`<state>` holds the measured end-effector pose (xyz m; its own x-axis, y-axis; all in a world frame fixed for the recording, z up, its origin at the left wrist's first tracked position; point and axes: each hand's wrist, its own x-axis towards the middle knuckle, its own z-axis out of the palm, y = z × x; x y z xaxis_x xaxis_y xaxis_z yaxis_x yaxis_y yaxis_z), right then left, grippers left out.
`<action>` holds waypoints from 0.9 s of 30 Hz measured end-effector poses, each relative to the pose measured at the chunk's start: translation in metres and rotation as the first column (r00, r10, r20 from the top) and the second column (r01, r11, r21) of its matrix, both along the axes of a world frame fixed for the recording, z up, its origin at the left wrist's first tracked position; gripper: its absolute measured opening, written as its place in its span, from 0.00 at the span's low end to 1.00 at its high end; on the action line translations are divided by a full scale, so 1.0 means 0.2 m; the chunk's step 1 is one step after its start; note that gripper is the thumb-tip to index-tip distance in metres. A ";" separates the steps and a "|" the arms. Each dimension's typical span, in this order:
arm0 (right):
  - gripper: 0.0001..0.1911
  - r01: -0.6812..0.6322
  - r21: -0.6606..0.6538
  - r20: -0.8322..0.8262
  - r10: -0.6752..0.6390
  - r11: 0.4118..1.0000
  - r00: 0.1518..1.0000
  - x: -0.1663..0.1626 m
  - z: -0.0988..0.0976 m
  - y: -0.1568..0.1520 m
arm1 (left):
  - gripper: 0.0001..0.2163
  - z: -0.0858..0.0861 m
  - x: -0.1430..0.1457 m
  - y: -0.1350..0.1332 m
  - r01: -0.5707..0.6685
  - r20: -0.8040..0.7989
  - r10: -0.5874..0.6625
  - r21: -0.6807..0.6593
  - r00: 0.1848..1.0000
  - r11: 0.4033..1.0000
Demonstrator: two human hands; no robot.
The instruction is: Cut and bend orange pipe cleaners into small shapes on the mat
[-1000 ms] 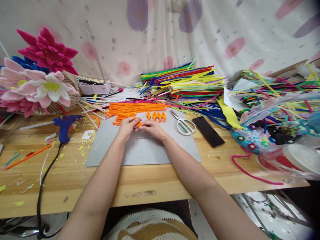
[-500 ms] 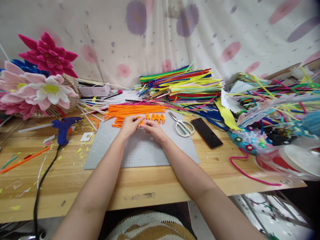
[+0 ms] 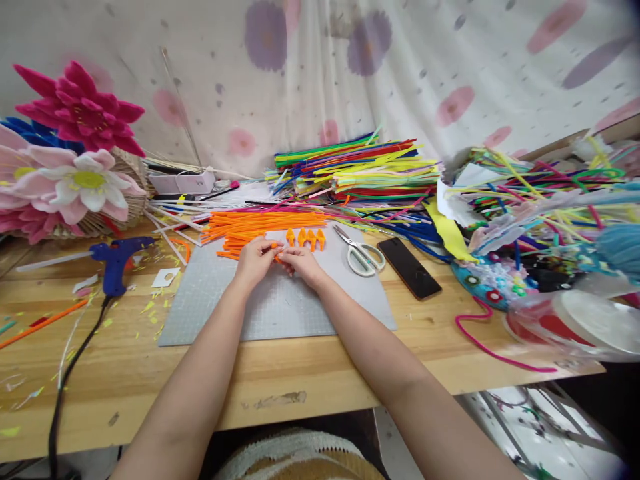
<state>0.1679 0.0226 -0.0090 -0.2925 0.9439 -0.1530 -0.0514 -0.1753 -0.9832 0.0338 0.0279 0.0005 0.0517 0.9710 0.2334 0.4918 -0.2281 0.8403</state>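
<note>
Above the grey cutting mat [image 3: 210, 307], my left hand [image 3: 255, 261] and my right hand [image 3: 301, 262] meet with fingertips pinched on a small orange pipe cleaner piece [image 3: 275, 247]. Most of that piece is covered by the fingers. Just beyond my hands, several folded orange pipe cleaner shapes [image 3: 311, 239] stand in a row on the mat. A pile of straight orange pipe cleaners [image 3: 265, 221] lies behind my left hand. To the right of my right hand are scissors [image 3: 363, 257] with pale handles, blades slightly apart.
A black phone [image 3: 410, 268] lies right of the mat. On the left are a blue glue gun [image 3: 115, 263] with its cord and fluffy flowers [image 3: 85, 180]. Bundles of coloured pipe cleaners [image 3: 370, 167] line the back; a plastic tub [image 3: 585, 323] sits at right.
The view has shifted slightly to the right. Both hands stay together, and their fingers have turned a little around the orange piece.
</note>
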 end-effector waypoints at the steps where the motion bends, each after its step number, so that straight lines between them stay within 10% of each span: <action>1: 0.07 0.019 -0.011 -0.004 -0.019 1.000 1.000 0.00 0.00 0.00 | 0.08 0.00 0.00 0.00 -0.002 -0.001 0.002 0.014 1.000 1.000; 15: 0.12 0.166 -0.008 -0.011 -0.166 0.986 0.986 -0.02 -0.05 0.00 | 0.09 -0.03 -0.01 -0.01 0.005 -0.024 -0.003 0.082 1.000 0.997; 27: 0.16 -0.104 0.278 0.023 0.102 0.955 0.995 0.02 0.00 -0.02 | 0.15 0.01 0.01 -0.02 0.114 0.622 0.082 -0.268 0.778 0.957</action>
